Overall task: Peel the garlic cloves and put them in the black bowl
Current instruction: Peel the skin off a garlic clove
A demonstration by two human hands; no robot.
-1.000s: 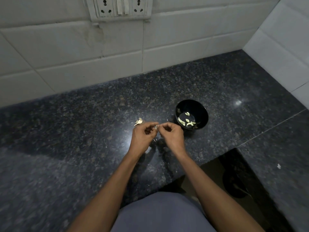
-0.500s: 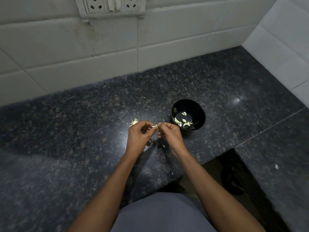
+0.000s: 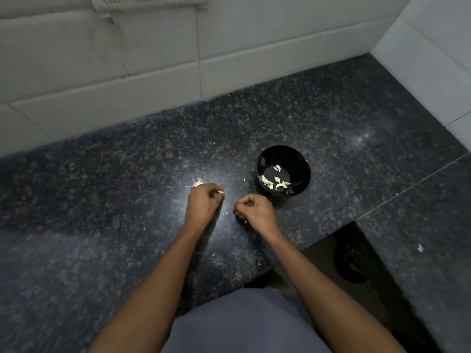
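On the speckled dark granite tabletop (image 3: 127, 189), the left hand (image 3: 202, 203) pinches a small pale garlic clove (image 3: 221, 192) in curled fingers. The right hand (image 3: 256, 211) at 3 o'clock curls, perhaps pinching skin. The round black bowl (image 3: 303, 174) at 1 o'clock holds peeled cloves (image 3: 274, 181).

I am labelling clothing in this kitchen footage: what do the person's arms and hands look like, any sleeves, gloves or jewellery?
Both forearms are bare up to the frame's lower edge, with no sleeves showing. The left hand and the right hand wear no gloves, and no rings, watch or bracelets are visible. The only clothing in view is a grey-blue fabric garment between the arms at the bottom of the picture.
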